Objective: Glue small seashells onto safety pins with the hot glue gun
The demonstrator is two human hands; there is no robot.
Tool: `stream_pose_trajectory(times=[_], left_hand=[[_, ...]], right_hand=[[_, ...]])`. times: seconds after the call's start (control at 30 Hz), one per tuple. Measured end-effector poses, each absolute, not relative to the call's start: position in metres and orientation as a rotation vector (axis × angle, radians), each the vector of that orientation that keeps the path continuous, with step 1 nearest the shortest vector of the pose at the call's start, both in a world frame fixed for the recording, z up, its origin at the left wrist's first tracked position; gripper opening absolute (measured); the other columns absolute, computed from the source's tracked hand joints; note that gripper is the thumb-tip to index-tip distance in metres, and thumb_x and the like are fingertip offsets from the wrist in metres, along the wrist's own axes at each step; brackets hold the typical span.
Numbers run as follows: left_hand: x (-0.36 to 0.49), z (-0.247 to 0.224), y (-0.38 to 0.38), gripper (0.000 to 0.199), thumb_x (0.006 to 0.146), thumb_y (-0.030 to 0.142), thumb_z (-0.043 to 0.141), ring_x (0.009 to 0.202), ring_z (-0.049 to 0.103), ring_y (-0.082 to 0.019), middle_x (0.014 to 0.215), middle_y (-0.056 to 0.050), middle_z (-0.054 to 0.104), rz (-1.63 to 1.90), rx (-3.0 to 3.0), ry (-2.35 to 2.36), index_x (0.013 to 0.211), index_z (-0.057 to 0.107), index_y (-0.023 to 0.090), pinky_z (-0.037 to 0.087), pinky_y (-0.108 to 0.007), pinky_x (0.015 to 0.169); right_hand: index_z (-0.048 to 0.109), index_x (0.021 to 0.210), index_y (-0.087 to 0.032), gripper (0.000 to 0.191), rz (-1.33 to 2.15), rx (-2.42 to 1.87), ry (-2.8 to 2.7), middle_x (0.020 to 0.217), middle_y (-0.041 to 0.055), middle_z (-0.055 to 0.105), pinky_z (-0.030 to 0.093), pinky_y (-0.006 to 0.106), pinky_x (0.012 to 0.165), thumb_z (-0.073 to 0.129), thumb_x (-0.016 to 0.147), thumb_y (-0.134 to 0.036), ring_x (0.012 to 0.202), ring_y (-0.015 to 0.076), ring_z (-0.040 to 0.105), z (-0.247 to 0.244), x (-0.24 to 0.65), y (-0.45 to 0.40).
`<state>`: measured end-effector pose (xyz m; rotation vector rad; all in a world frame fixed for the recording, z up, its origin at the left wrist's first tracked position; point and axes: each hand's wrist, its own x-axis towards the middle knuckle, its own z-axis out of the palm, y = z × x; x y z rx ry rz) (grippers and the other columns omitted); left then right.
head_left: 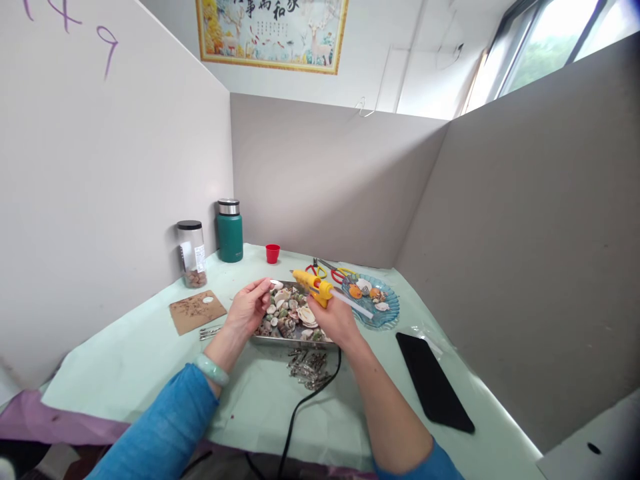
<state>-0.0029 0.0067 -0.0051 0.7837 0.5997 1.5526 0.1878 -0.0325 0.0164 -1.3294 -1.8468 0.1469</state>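
My right hand [336, 319] is closed around the handle of a yellow hot glue gun [314, 285], its nozzle pointing left and a clear glue stick [356, 305] sticking out at the back. Between the thumb and fingers of my left hand [250, 305] is a small white shell [276, 285], held just left of the nozzle. I cannot tell whether nozzle and shell touch. Below both hands stands a metal tray [295, 342] full of mixed seashells [287, 312].
Metal clips [309, 368] and a black cord [300, 405] lie in front. Rightward are a blue glass plate [393, 310] with shells, scissors [337, 275] and a black slab [433, 383]. Leftward stand a brown card [193, 313], a jar [191, 253], a green flask [231, 233] and a red cup [273, 253].
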Motion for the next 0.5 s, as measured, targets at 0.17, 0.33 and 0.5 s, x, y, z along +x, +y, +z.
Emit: stream_pose_trajectory(times=[0.17,0.33,0.5], left_hand=[[-0.002,-0.003,0.004,0.027,0.057,0.02,0.08,0.041,0.041,0.0,0.07,-0.002,0.064,1.549,0.78,0.603,0.077,0.066,0.009,0.03,-0.013,0.034],[-0.001,0.0,0.001,0.026,0.057,0.02,0.081,0.042,0.042,-0.001,0.067,-0.001,0.063,1.512,0.783,0.605,0.076,0.066,0.009,0.03,-0.013,0.035],[0.0,0.0,0.0,0.026,0.058,0.021,0.08,0.042,0.042,-0.001,0.066,-0.001,0.062,1.44,0.853,0.614,0.077,0.067,0.008,0.03,-0.013,0.036]], right_hand=[[0.057,0.098,-0.018,0.026,-0.103,-1.616,-2.05,0.095,0.0088,0.062,0.041,0.03,0.072,0.048,0.085,-0.038,0.087,0.0225,0.058,0.009,0.193,-0.028],[0.056,0.106,-0.016,0.039,-0.065,-1.799,-2.177,0.105,0.0132,0.058,0.04,0.033,0.073,0.06,0.076,-0.042,0.09,0.0254,0.058,0.001,0.193,-0.026],[0.06,0.102,-0.018,0.048,0.039,-1.677,-2.27,0.106,0.0107,0.056,0.04,0.033,0.075,0.067,0.068,-0.051,0.093,0.0247,0.056,0.002,0.198,-0.025]])
